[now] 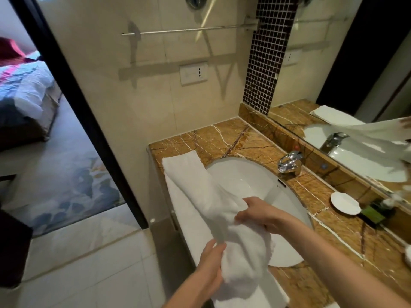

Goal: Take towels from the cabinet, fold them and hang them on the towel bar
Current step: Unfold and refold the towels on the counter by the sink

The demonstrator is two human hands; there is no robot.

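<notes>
Gripping the towel (195,181) at lower centre, the left hand (211,263) pinched its near end; the right hand (255,214) clenched the mid section. Far end lay across sink (244,181) rim & tabletop (222,138). Judged soft, light, limp, non-slip: take hold at corners/edges. Towel bar (189,30): upper centre.

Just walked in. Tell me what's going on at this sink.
Someone holds a white towel over the sink: the left hand grips its near end, the right hand grips its middle. Its far end rests on the marble counter, over a second towel lying flat. The towel bar on the wall is bare.
</notes>
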